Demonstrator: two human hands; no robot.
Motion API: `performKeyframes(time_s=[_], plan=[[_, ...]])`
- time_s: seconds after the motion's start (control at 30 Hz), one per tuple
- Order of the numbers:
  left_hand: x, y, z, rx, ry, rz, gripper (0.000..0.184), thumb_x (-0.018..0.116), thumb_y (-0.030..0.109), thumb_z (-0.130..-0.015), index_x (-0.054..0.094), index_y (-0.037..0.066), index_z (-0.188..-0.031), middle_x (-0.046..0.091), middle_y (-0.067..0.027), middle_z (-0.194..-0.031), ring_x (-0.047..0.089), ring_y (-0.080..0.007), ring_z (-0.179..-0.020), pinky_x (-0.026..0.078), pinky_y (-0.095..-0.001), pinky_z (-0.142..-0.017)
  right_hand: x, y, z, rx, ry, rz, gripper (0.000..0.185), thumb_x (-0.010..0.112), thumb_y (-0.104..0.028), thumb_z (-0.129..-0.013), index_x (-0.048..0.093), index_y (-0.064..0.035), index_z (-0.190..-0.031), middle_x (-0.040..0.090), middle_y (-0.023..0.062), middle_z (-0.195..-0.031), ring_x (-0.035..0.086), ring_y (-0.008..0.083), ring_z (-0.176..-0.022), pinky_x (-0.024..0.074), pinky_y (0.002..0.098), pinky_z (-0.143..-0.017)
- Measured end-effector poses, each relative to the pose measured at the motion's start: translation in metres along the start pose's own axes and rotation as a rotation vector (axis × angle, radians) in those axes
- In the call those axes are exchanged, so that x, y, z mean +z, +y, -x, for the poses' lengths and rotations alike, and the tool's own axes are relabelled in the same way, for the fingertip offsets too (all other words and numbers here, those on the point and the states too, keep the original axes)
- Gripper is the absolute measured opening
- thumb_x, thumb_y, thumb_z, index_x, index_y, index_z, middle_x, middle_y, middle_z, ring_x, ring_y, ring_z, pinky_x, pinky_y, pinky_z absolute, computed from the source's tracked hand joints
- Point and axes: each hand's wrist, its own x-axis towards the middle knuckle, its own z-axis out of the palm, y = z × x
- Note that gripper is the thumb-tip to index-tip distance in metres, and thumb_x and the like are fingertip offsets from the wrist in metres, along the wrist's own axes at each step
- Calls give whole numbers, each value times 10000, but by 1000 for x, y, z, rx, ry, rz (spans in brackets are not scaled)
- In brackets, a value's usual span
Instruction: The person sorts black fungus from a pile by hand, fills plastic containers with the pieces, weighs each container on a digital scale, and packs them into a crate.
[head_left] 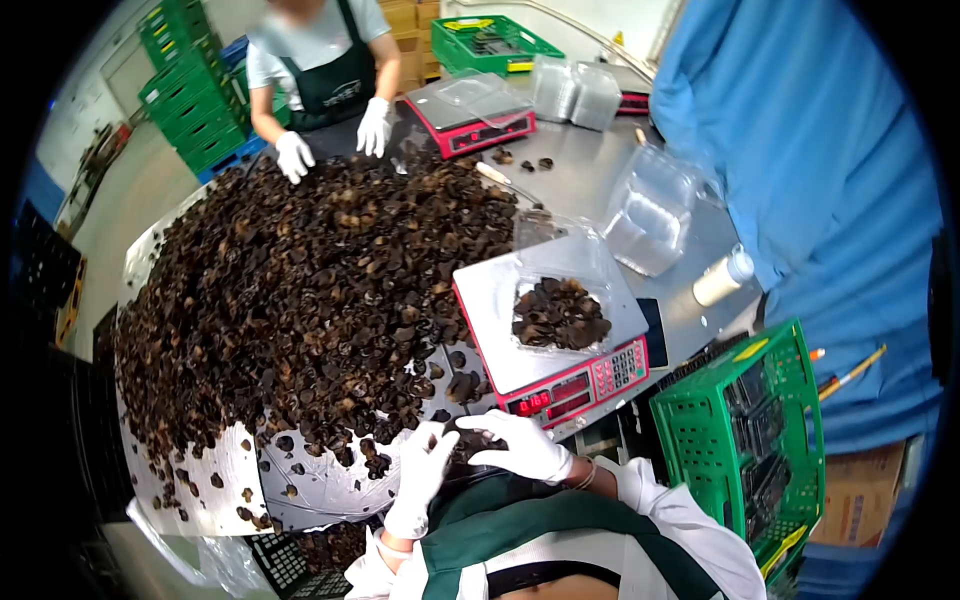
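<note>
My left hand [424, 470], in a white glove, is at the table's front edge with fingertips pinched on a dark wood ear mushroom. Facing it, my gloved right hand [530, 448] curves its thumb and fingers around dark wood ear mushrooms [466, 444]; single pieces are hard to separate there. Just beyond, a red scale [490, 345] carries a clear plastic box [604, 270] with its lid tipped back. Wood ear mushrooms [560, 314] partly fill this box. The scale's lit display seems to read 0.165. To the left spreads a large heap of wood ear mushrooms [310, 290].
Across the table, a co-worker's gloved hands [294, 156] touch the heap's far edge. A second scale [470, 105], stacked clear boxes [650, 215] and a white bottle [722, 277] stand on the metal table. A green crate [690, 440] with packed boxes is at my right.
</note>
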Motion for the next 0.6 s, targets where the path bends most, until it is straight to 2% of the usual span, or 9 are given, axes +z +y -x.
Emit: performKeyframes(time_s=[0.07,0.13,0.2,0.23,0.33,0.43,0.47,0.53,0.6], plan=[[1,3,10,233,-10,-293,165,674,138,-836,581,15,-777,528,9,-628,459,-69,-574,396,-247,-531,8,3,3,-4,-18,124,427,691,-279,-818,561,-126,-1196,609,112,-989,623,285,-849,507,338,-725],[-2,-7,16,219,-30,-292,168,684,126,-824,584,13,-751,542,2,-625,466,-64,-580,398,-239,-534,15,14,11,-55,-18,38,354,681,-255,-826,588,-116,-1138,619,97,-986,624,286,-864,508,346,-736],[-3,-14,23,1,-90,-75,159,691,111,-814,584,10,-754,551,5,-632,465,-57,-596,400,-233,-546,17,23,14,-75,-20,-47,315,676,-230,-830,603,-108,-1112,621,91,-979,625,274,-874,507,339,-747],[-2,-18,24,17,-98,-120,160,692,98,-813,579,5,-749,557,14,-647,465,-50,-614,402,-229,-558,17,26,15,-76,-12,-98,269,680,-207,-825,632,-100,-1067,627,90,-956,629,258,-871,509,324,-752],[-2,-14,24,-47,-153,-76,93,664,82,-835,636,-1,-867,623,-6,-742,539,-63,-687,447,-221,-638,-6,26,13,-142,16,-35,243,687,-198,-814,654,-97,-1033,636,90,-932,634,244,-866,510,313,-759],[-2,-7,16,-22,-132,47,152,599,50,-876,637,-5,-1013,676,-60,-906,618,-111,-837,478,-234,-756,-59,16,-9,-274,391,156,258,728,-160,-766,669,-71,-1001,645,81,-922,633,210,-755,508,289,-673],[-2,-6,13,-60,-96,59,137,591,49,-879,639,-5,-996,674,-60,-894,617,-109,-824,478,-235,-749,-77,9,-13,-98,410,78,258,725,-130,-762,669,-63,-1004,642,73,-914,621,187,-744,501,282,-674],[-3,-14,6,47,-67,-19,128,581,54,-885,642,3,-986,675,-66,-897,623,-120,-820,478,-233,-750,-110,5,-26,-195,559,150,263,716,-67,-758,657,-44,-1014,635,87,-909,613,177,-763,494,274,-699],[-1,-14,4,58,-71,5,138,578,65,-893,636,12,-1006,675,-67,-907,623,-120,-815,478,-234,-740,-130,4,-28,-100,652,165,265,712,-62,-761,655,-41,-1018,635,92,-910,615,180,-768,494,279,-702]])
